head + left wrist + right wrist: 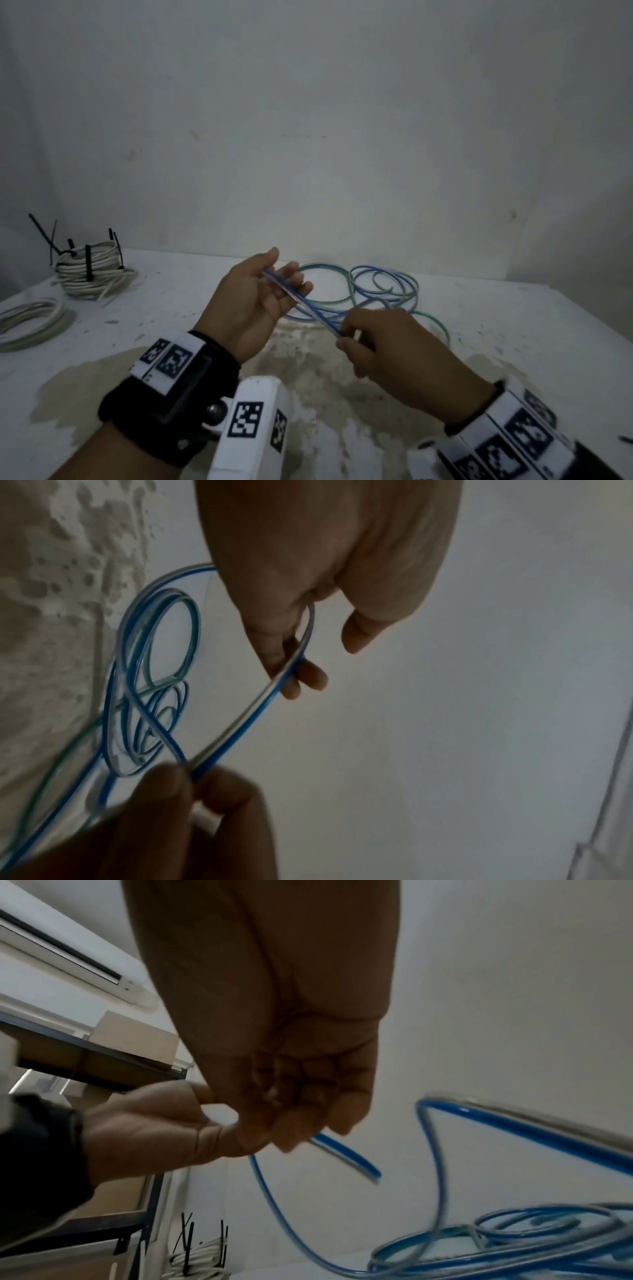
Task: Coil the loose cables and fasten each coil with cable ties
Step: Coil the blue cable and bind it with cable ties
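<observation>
**Both hands hold one stretch of blue cable above the worktop**

The left hand (255, 301) is raised palm-up over the worktop (513, 342), fingers loosely curled, with the blue cable (310, 308) lying across its fingers (291, 669) and running on toward the palm. From there the cable slopes down and to the right to the right hand (394, 346), which pinches it between thumb and fingertips (171, 785); in the right wrist view a short free end pokes out just past those curled fingers. Between the two hands the stretch is nearly straight and clear of the surface.

Behind the hands, the rest of the blue cable lies in loose, overlapping loops on the worktop, mixed with a greenish strand.

Well apart, at the far left corner, a white coil (89, 274) stands bound with black cable ties (88, 265), their tails sticking up. Nearer the left edge lies a second white coil (32, 322), flat.
</observation>
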